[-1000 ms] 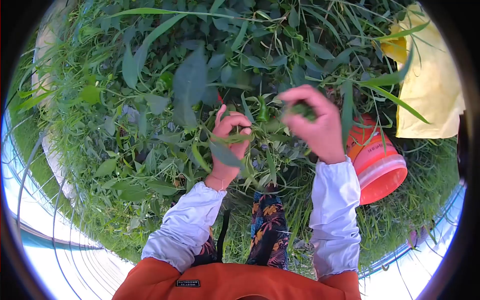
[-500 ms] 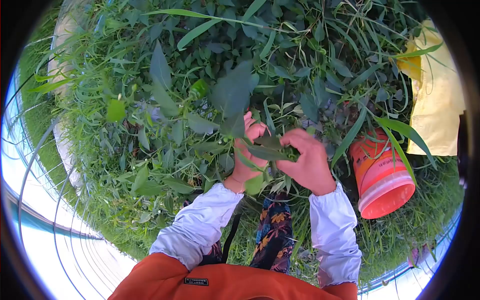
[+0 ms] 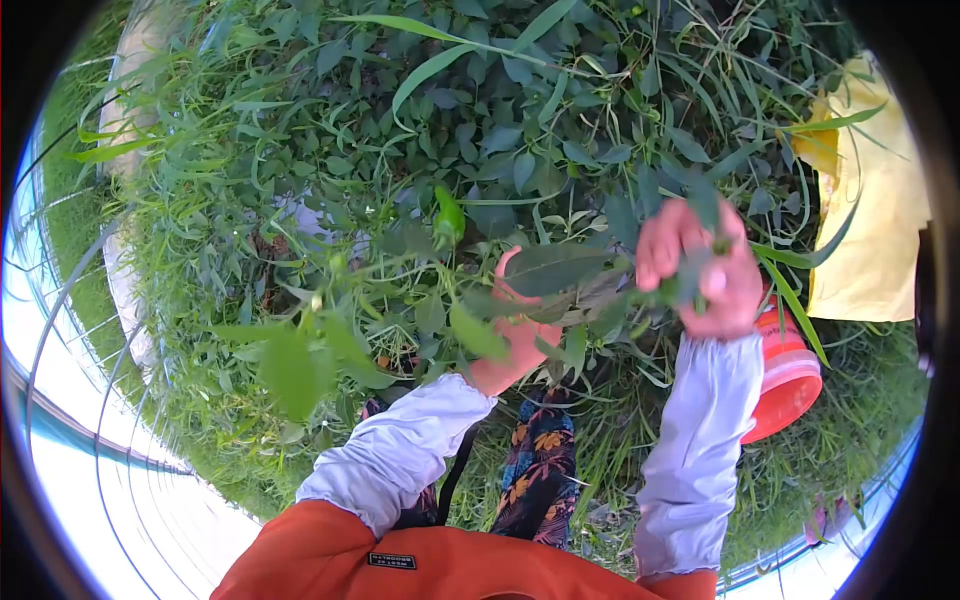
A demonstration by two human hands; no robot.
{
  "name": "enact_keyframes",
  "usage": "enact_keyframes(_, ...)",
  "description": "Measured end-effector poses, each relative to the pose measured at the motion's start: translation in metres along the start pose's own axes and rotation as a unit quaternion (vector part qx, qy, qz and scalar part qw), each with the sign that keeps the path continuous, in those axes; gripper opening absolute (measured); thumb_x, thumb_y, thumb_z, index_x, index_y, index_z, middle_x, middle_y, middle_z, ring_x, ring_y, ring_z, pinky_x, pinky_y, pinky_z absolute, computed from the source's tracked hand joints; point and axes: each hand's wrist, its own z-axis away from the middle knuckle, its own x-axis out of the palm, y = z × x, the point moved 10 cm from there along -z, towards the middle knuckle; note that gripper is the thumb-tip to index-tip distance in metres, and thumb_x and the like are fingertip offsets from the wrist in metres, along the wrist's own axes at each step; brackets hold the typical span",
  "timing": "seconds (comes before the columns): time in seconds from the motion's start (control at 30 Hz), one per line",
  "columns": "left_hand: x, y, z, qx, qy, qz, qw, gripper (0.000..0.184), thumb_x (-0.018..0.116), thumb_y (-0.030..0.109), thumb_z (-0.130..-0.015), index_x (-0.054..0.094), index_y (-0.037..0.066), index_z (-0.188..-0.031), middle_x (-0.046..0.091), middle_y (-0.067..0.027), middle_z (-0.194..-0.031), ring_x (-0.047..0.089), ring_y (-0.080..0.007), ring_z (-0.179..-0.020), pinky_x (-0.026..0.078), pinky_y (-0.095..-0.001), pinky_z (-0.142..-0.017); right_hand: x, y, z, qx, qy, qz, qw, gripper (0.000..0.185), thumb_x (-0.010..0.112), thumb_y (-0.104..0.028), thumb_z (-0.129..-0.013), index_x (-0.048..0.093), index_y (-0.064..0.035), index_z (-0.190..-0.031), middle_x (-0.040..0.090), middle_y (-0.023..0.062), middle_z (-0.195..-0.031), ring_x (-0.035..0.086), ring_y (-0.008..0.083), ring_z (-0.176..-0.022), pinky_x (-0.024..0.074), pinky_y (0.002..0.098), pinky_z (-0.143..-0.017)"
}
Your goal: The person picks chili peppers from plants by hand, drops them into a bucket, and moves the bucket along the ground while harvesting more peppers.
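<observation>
A green pepper (image 3: pixel 449 217) hangs among the leaves of a pepper plant (image 3: pixel 430 312), just beyond my left hand. Partly covered by foliage, my left hand (image 3: pixel 520 345) is closed around the plant's stems; its exact grip is hidden. Off to the right, my right hand (image 3: pixel 712 285) is blurred, its fingers curled on a leafy sprig (image 3: pixel 685 278). A long dark leaf (image 3: pixel 555 270) stretches between the two hands. Blurred pale-green leaves (image 3: pixel 295 365) stick out in the foreground on the left.
A red bucket (image 3: pixel 785 385) lies tilted beyond my right forearm, partly hidden by it. Further right is a yellow sack (image 3: pixel 865 215). Dense plants and long grass surround my legs (image 3: pixel 538 465). Curved hoops (image 3: pixel 65 300) and pale sheeting border the left side.
My right hand has moved right and up, away from my left hand, with leaves in its fingers. My left hand stays among the stems. The foreground leaves have swung downward.
</observation>
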Motion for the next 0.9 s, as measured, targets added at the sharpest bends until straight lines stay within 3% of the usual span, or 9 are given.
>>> enact_keyframes(0.17, -0.012, 0.065, -0.011, 0.17, 0.013, -0.211, 0.962, 0.009, 0.061, 0.014, -0.084, 0.058, 0.006, -0.086, 0.059, -0.0048, -0.09, 0.057, -0.027, -0.087, 0.043, -0.037, -0.078, 0.064, -0.011, -0.065, 0.024, -0.087, 0.455, 0.886, 0.033, 0.069, -0.017, -0.077, 0.065, -0.0026, -0.106, 0.066, 0.0043, -0.081, 0.067, 0.0181, -0.079, 0.0506, 0.0309, -0.066)
enact_keyframes(0.27, -0.013, 0.052, -0.014, 0.042, -0.019, -0.081, 0.996, 0.025, 0.058, 0.02, -0.086, 0.061, 0.006, -0.106, 0.062, -0.0127, -0.105, 0.058, -0.0315, -0.102, 0.039, -0.0464, -0.102, 0.121, 0.013, -0.08, -0.011, -0.178, 0.6, 0.78, 0.043, 0.069, -0.014, -0.074, 0.065, -0.0056, -0.115, 0.067, 0.0077, -0.077, 0.067, 0.0186, -0.072, 0.0501, 0.033, -0.063)
enact_keyframes(0.33, -0.007, 0.069, -0.003, 0.162, 0.013, -0.182, 0.97, 0.013, 0.061, 0.016, -0.084, 0.06, 0.006, -0.094, 0.061, -0.0069, -0.091, 0.059, -0.0259, -0.086, 0.044, -0.0433, -0.082, 0.139, 0.03, -0.083, -0.01, -0.221, 0.659, 0.719, 0.046, 0.068, -0.012, -0.072, 0.065, -0.0079, -0.118, 0.066, 0.0104, -0.075, 0.067, 0.0213, -0.068, 0.05, 0.0345, -0.061)
enact_keyframes(0.43, 0.025, 0.067, 0.022, 0.314, -0.016, -0.535, 0.784, 0.011, 0.065, 0.013, -0.083, 0.06, 0.006, -0.09, 0.061, -0.0042, -0.086, 0.059, -0.0207, -0.082, 0.047, -0.0411, -0.075, 0.153, 0.059, -0.079, -0.021, -0.284, 0.678, 0.678, 0.04, 0.063, -0.008, -0.07, 0.067, -0.0073, -0.11, 0.063, 0.0154, -0.07, 0.064, 0.034, -0.069, 0.0502, 0.0435, -0.061)
enact_keyframes(0.5, 0.013, 0.032, 0.02, 0.168, -0.013, -0.204, 0.964, 0.013, 0.065, 0.013, -0.083, 0.061, 0.006, -0.093, 0.062, -0.0053, -0.087, 0.058, -0.0192, -0.088, 0.047, -0.04, -0.081, 0.152, 0.058, -0.069, -0.058, -0.276, 0.735, 0.617, 0.032, 0.066, -0.013, -0.07, 0.067, -0.007, -0.101, 0.061, 0.0143, -0.067, 0.064, 0.033, -0.067, 0.0494, 0.0436, -0.06)
enact_keyframes(0.53, 0.003, 0.023, 0.018, 0.114, 0.025, -0.024, 0.993, 0.014, 0.064, 0.013, -0.083, 0.062, 0.006, -0.095, 0.062, -0.0059, -0.087, 0.058, -0.0184, -0.092, 0.047, -0.0395, -0.084, 0.154, 0.049, -0.06, -0.053, -0.242, 0.763, 0.596, 0.028, 0.068, -0.015, -0.069, 0.066, -0.0074, -0.096, 0.06, 0.0126, -0.067, 0.063, 0.0319, -0.065, 0.0485, 0.0433, -0.059)
enact_keyframes(0.77, -0.013, 0.06, -0.027, 0.088, -0.023, -0.138, 0.986, 0.016, 0.061, 0.007, -0.068, 0.064, 0.005, -0.083, 0.062, -0.0117, -0.086, 0.057, -0.0295, -0.094, 0.033, -0.0491, -0.106, 0.097, -0.015, 0.068, 0.085, 0.059, 0.86, 0.499, 0.017, 0.072, -0.009, -0.073, 0.064, -0.0079, -0.087, 0.057, 0.0078, -0.068, 0.06, 0.0276, -0.063, 0.0465, 0.0399, -0.055)
enact_keyframes(0.83, -0.012, 0.073, -0.034, 0.065, -0.038, -0.221, 0.972, 0.018, 0.059, 0.005, -0.065, 0.064, 0.005, -0.082, 0.062, -0.0123, -0.085, 0.057, -0.0332, -0.094, 0.033, -0.048, -0.106, 0.056, -0.037, 0.116, 0.061, 0.162, 0.791, 0.587, 0.016, 0.071, -0.005, -0.076, 0.065, -0.0052, -0.09, 0.065, 0.0106, -0.077, 0.064, 0.0291, -0.068, 0.0499, 0.0367, -0.061)
enact_keyframes(0.9, -0.016, 0.069, -0.034, 0.083, -0.003, -0.242, 0.967, 0.017, 0.062, 0.006, -0.066, 0.063, 0.005, -0.083, 0.061, -0.0137, -0.084, 0.057, -0.0335, -0.093, 0.035, -0.0473, -0.104, -0.002, -0.062, 0.179, 0.067, 0.305, 0.768, 0.559, 0.019, 0.072, -0.005, -0.08, 0.066, -0.0008, -0.097, 0.068, 0.0113, -0.084, 0.067, 0.0188, -0.074, 0.051, 0.0302, -0.068)
